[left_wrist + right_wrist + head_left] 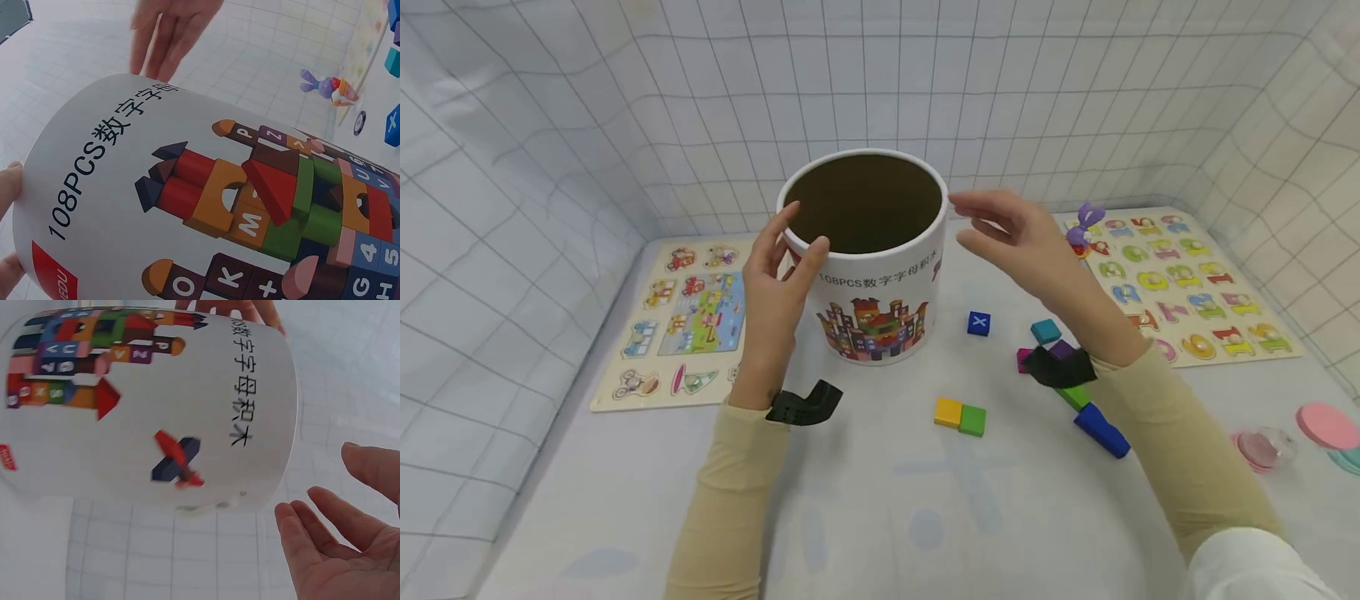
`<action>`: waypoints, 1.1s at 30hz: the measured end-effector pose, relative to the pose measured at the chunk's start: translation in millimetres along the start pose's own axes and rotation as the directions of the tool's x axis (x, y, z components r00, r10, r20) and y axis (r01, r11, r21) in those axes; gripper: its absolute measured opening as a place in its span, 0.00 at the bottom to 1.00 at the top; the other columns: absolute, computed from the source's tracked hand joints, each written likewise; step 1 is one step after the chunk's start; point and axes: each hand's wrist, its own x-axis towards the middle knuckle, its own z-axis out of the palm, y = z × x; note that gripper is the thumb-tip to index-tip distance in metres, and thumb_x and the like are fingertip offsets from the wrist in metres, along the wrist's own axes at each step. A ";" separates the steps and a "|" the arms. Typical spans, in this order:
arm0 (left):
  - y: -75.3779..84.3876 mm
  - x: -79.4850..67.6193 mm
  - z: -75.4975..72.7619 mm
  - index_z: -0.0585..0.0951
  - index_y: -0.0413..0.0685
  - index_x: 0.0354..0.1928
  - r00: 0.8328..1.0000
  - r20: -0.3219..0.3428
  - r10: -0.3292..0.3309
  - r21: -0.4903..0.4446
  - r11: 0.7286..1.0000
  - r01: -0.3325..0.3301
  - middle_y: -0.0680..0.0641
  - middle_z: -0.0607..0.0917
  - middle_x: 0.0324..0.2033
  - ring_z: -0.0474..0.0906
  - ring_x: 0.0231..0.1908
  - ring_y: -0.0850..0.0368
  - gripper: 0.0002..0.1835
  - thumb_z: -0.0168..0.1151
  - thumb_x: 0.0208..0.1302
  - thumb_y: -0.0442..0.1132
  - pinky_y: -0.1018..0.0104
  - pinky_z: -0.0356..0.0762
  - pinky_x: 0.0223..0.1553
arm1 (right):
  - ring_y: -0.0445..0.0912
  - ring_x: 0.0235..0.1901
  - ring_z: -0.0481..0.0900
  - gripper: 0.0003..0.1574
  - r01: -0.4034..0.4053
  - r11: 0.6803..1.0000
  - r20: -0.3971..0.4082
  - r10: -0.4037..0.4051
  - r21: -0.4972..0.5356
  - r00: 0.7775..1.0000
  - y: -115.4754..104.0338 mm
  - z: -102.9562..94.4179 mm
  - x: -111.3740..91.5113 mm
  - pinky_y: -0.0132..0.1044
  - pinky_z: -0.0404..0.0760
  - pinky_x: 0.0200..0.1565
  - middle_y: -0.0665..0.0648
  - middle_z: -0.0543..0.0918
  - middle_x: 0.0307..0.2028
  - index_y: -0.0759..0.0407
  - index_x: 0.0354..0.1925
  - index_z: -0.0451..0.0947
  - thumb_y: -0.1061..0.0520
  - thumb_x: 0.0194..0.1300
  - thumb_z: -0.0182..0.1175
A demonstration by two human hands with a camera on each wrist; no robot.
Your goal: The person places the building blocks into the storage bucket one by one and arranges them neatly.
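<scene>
A large white bucket (865,283), printed with a castle of letter and number blocks, stands upright with its dark inside showing. My left hand (772,296) is at its left side near the rim, fingers spread and relaxed; in the left wrist view two fingertips (9,184) are by the bucket's wall. My right hand (1018,242) hovers just right of the rim, with thumb and fingers apart and nothing between them. In the right wrist view, a gap separates the right hand (340,550) from the bucket wall (206,406).
Small blocks lie right of the bucket: a blue one (978,323), a teal one (1046,331), a yellow one (948,412), a green one (973,420). Puzzle boards lie at left (625,358) and right (1262,333). A purple rabbit toy (1084,227) and a pink disc (1328,426) are farther right.
</scene>
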 end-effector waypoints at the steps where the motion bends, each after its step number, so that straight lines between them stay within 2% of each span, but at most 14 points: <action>1: 0.0 0.0 -0.2 0.66 0.51 0.61 1.000 0.001 0.000 -0.004 1.000 0.000 0.54 0.59 0.62 0.53 0.63 0.50 0.29 0.59 0.57 0.43 0.58 0.60 0.59 | 0.41 0.56 0.67 0.28 -0.017 1.000 -0.013 0.016 -0.014 1.000 7.4 -4.4 -11.4 0.29 0.65 0.55 0.54 0.70 0.55 0.55 0.58 0.66 0.52 0.60 0.56; 4: 0.6 -0.3 -1.0 0.65 0.52 0.62 1.000 0.002 -0.005 -0.011 1.000 0.005 0.55 0.59 0.62 0.53 0.63 0.51 0.29 0.59 0.57 0.44 0.57 0.63 0.57 | 0.42 0.53 0.69 0.27 -0.107 0.993 -0.021 0.106 -0.050 0.994 34.1 -17.6 -49.8 0.25 0.68 0.52 0.55 0.71 0.54 0.56 0.58 0.66 0.52 0.61 0.55; 6: 1.2 -0.5 -1.6 0.66 0.52 0.61 1.000 0.002 -0.004 -0.016 1.000 0.004 0.55 0.59 0.62 0.53 0.63 0.51 0.29 0.59 0.57 0.44 0.57 0.64 0.56 | 0.43 0.50 0.72 0.26 -0.183 0.977 -0.021 0.182 -0.106 0.983 54.6 -24.9 -76.7 0.22 0.70 0.47 0.56 0.73 0.52 0.56 0.57 0.67 0.50 0.62 0.54; 9: 2.4 0.0 -2.0 0.66 0.51 0.60 1.000 0.004 0.005 -0.020 1.000 -0.005 0.54 0.60 0.62 0.56 0.62 0.52 0.28 0.59 0.57 0.44 0.57 0.65 0.56 | 0.47 0.47 0.74 0.25 -0.294 0.930 -0.033 0.294 -0.220 0.955 84.6 -33.3 -113.8 0.21 0.73 0.42 0.58 0.76 0.49 0.58 0.55 0.69 0.48 0.62 0.53; 12: 2.8 1.2 -1.9 0.67 0.50 0.60 1.000 0.006 0.014 -0.022 1.000 -0.014 0.53 0.61 0.61 0.58 0.61 0.52 0.27 0.59 0.57 0.43 0.57 0.65 0.55 | 0.52 0.45 0.75 0.26 -0.351 0.869 -0.031 0.363 -0.350 0.931 108.2 -37.6 -140.1 0.32 0.77 0.43 0.61 0.77 0.46 0.61 0.53 0.70 0.47 0.62 0.52; 14: 2.9 1.9 -1.9 0.67 0.51 0.59 1.000 0.003 0.011 -0.016 1.000 -0.011 0.54 0.61 0.60 0.58 0.60 0.53 0.27 0.59 0.57 0.44 0.57 0.65 0.55 | 0.54 0.44 0.75 0.27 -0.358 0.840 -0.020 0.384 -0.407 0.923 118.8 -37.6 -149.2 0.42 0.76 0.44 0.63 0.77 0.45 0.63 0.53 0.70 0.48 0.61 0.54; 16: 2.4 2.2 -1.9 0.67 0.51 0.59 1.000 -0.001 0.006 -0.014 1.000 -0.006 0.54 0.61 0.60 0.58 0.60 0.53 0.27 0.59 0.57 0.44 0.56 0.64 0.56 | 0.55 0.43 0.74 0.28 -0.352 0.825 0.001 0.393 -0.441 0.920 124.7 -35.6 -152.7 0.48 0.75 0.44 0.63 0.76 0.43 0.65 0.52 0.69 0.49 0.59 0.58; 19: 1.2 2.1 -2.0 0.67 0.52 0.59 1.000 -0.006 0.004 -0.014 1.000 -0.004 0.54 0.61 0.61 0.58 0.60 0.53 0.27 0.59 0.57 0.44 0.56 0.64 0.56 | 0.54 0.39 0.73 0.30 -0.322 0.810 0.021 0.380 -0.489 0.925 127.0 -29.2 -150.8 0.49 0.75 0.41 0.63 0.75 0.39 0.67 0.50 0.69 0.52 0.54 0.63; 22: -0.2 1.7 -1.6 0.67 0.52 0.59 1.000 -0.002 0.006 -0.019 1.000 -0.006 0.54 0.61 0.61 0.57 0.61 0.54 0.27 0.59 0.57 0.43 0.56 0.64 0.56 | 0.50 0.35 0.72 0.27 -0.295 0.800 0.042 0.370 -0.522 0.928 125.9 -20.5 -146.8 0.45 0.75 0.38 0.59 0.75 0.35 0.66 0.47 0.70 0.55 0.51 0.65; 24: -1.0 1.5 -1.3 0.66 0.52 0.60 1.000 0.001 0.005 -0.020 1.000 -0.005 0.55 0.60 0.61 0.56 0.61 0.54 0.27 0.59 0.57 0.44 0.56 0.64 0.56 | 0.48 0.34 0.70 0.24 -0.274 0.802 0.060 0.358 -0.531 0.932 125.3 -14.4 -144.7 0.42 0.74 0.37 0.57 0.74 0.34 0.65 0.45 0.71 0.57 0.50 0.65; 27: -2.0 1.7 0.1 0.66 0.52 0.60 1.000 0.008 0.005 -0.026 1.000 -0.005 0.55 0.60 0.61 0.55 0.62 0.53 0.27 0.59 0.57 0.43 0.56 0.63 0.56 | 0.46 0.33 0.70 0.21 -0.226 0.821 0.107 0.327 -0.524 0.939 122.9 -6.4 -142.6 0.39 0.73 0.37 0.53 0.74 0.33 0.63 0.44 0.73 0.58 0.51 0.65; 30: -3.0 1.8 1.9 0.66 0.51 0.60 1.000 0.012 0.000 -0.026 1.000 0.000 0.55 0.59 0.62 0.54 0.62 0.53 0.28 0.59 0.57 0.43 0.57 0.63 0.57 | 0.44 0.35 0.71 0.20 -0.165 0.869 0.176 0.274 -0.466 0.945 115.3 -1.6 -138.2 0.39 0.75 0.39 0.51 0.75 0.35 0.60 0.44 0.73 0.59 0.51 0.64; 33: -2.6 1.7 2.2 0.66 0.52 0.60 1.000 0.009 -0.004 -0.024 1.000 0.004 0.55 0.59 0.62 0.54 0.63 0.52 0.27 0.58 0.57 0.43 0.57 0.63 0.57 | 0.43 0.39 0.72 0.21 -0.109 0.929 0.241 0.203 -0.354 0.949 98.0 -0.3 -123.9 0.39 0.76 0.44 0.50 0.76 0.39 0.58 0.47 0.73 0.57 0.53 0.63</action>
